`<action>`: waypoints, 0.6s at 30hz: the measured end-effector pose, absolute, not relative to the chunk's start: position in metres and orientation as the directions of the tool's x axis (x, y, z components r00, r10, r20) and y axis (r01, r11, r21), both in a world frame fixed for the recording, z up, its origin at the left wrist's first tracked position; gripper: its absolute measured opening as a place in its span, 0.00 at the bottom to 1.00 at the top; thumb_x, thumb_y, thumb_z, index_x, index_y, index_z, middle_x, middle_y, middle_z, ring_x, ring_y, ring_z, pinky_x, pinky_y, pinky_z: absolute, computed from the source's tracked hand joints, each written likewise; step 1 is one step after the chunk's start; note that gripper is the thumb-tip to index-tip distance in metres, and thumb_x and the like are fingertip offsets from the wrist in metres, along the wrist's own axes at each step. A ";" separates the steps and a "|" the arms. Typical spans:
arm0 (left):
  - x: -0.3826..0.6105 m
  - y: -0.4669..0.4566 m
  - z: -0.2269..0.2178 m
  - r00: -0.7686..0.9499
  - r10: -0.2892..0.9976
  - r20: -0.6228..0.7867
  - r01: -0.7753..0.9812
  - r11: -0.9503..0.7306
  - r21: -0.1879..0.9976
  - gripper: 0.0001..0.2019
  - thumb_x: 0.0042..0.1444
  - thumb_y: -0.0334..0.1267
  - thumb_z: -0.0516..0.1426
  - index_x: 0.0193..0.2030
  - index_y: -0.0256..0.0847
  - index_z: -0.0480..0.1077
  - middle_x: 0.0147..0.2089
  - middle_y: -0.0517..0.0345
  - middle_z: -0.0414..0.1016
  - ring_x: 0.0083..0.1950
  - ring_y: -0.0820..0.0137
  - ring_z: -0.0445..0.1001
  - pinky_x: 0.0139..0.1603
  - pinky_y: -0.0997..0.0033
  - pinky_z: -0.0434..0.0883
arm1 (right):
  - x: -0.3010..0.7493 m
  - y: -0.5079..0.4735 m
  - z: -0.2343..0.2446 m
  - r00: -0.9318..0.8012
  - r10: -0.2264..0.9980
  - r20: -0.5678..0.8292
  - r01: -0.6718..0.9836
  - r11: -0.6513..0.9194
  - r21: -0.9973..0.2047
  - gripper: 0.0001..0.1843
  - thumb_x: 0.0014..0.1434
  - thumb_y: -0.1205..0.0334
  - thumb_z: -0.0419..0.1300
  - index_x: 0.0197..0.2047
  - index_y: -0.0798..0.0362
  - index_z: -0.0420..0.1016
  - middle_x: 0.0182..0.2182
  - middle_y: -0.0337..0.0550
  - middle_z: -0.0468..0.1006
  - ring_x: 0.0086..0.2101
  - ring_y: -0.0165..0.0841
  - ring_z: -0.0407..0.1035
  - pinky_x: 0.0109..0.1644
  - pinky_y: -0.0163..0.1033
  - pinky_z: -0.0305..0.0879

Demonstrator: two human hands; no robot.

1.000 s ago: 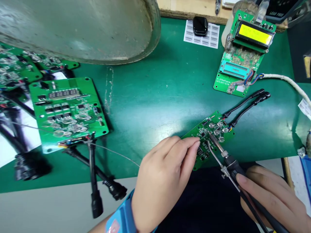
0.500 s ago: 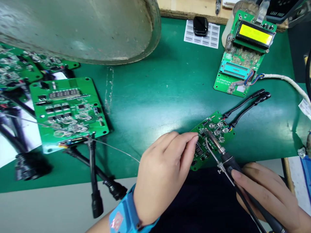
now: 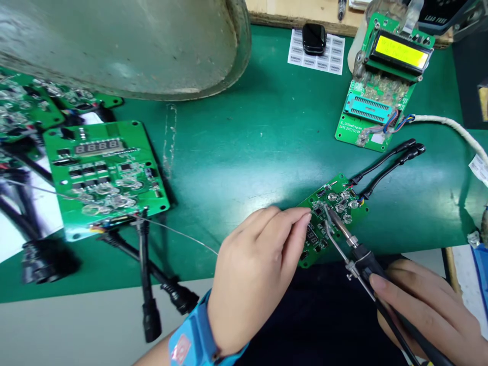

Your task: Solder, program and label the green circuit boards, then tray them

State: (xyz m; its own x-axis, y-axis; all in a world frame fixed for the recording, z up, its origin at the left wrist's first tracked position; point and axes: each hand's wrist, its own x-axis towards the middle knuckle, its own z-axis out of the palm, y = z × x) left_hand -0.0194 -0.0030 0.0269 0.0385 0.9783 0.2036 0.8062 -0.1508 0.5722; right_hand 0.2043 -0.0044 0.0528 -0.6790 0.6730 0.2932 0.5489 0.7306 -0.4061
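My left hand, with a blue band at the wrist, is closed in a pinch over a small green circuit board. A thin solder wire runs from the left into this hand; its end at the fingertips is too small to make out. My right hand grips a soldering iron with a thin metal tube clamped alongside. The iron's tip is at the board, near a small chip and several clear round parts. Two black cables lead off the board's far side.
A larger circuit board with black connector cables lies left, beside more boards. A big dull metal cover juts in at upper left. A programmer board with a lit screen stands upper right. A black object sits on a label sheet.
My right hand and the soldering iron have shifted slightly right and down, with the tip still at the board. My left hand has barely moved.
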 end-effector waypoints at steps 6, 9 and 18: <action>-0.018 -0.001 0.025 0.048 0.980 0.195 0.794 -0.155 0.587 0.06 0.60 0.35 0.54 0.38 0.37 0.72 0.28 0.59 0.71 0.29 0.71 0.69 0.30 0.70 0.66 | 0.200 0.000 0.047 -0.702 0.624 0.343 0.490 0.773 -0.403 0.12 0.56 0.76 0.54 0.43 0.62 0.71 0.25 0.43 0.73 0.31 0.32 0.71 0.32 0.36 0.71; -0.017 -0.002 0.025 0.049 0.981 0.186 0.789 -0.152 0.595 0.06 0.59 0.35 0.54 0.38 0.36 0.72 0.28 0.58 0.71 0.29 0.71 0.69 0.29 0.70 0.66 | 0.201 0.000 0.048 -0.718 0.611 0.333 0.473 0.780 -0.410 0.11 0.56 0.77 0.54 0.43 0.63 0.71 0.24 0.44 0.72 0.31 0.33 0.71 0.32 0.36 0.72; -0.015 0.000 0.026 0.052 0.979 0.195 0.792 -0.159 0.590 0.06 0.59 0.35 0.54 0.38 0.36 0.72 0.28 0.59 0.71 0.29 0.71 0.69 0.29 0.70 0.66 | 0.202 0.001 0.048 -0.727 0.606 0.321 0.458 0.778 -0.430 0.12 0.55 0.76 0.54 0.43 0.62 0.71 0.25 0.44 0.73 0.29 0.32 0.72 0.30 0.36 0.72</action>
